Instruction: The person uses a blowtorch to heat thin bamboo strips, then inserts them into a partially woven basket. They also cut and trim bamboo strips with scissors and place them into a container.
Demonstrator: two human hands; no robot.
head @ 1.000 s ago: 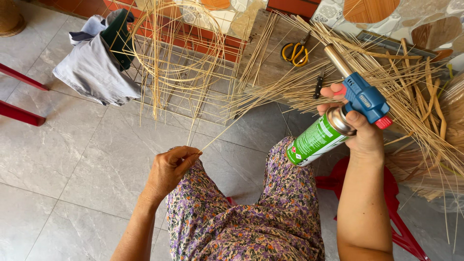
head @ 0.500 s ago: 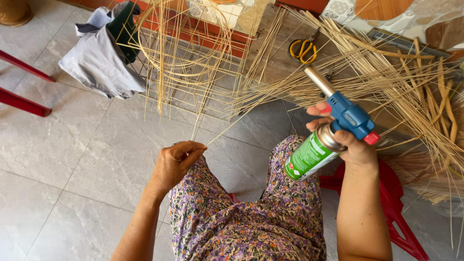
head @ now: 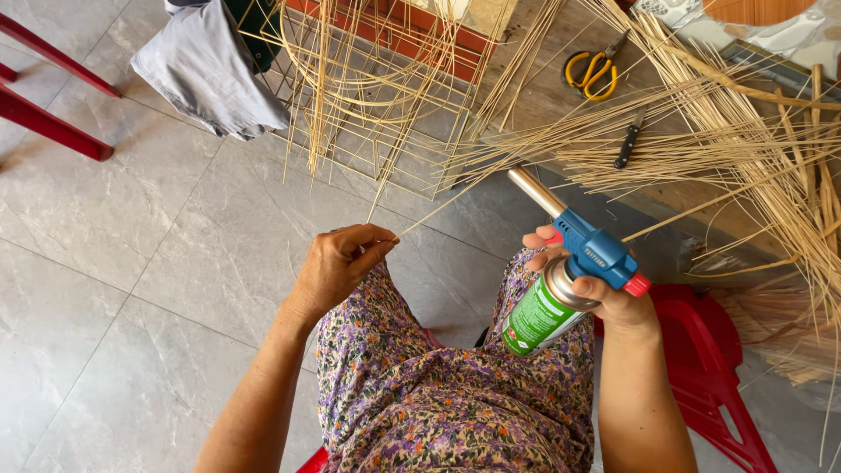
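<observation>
One gas torch (head: 574,271), green can and blue head, sits gripped in your right hand (head: 604,293), its long axis tilted with the nozzle pointing up-left. Your left hand (head: 337,267) pinches one thin reed strip (head: 455,203) that runs up-right from your fingertips. Beyond the nozzle lie one pair of yellow scissors (head: 592,72) and one knife (head: 627,144).

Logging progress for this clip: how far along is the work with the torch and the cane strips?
Done: a cane frame stands partly woven. In hand: left hand pinches one strip; right hand grips the torch, no flame visible. Left: a pile of loose strips lies on the bench.
</observation>
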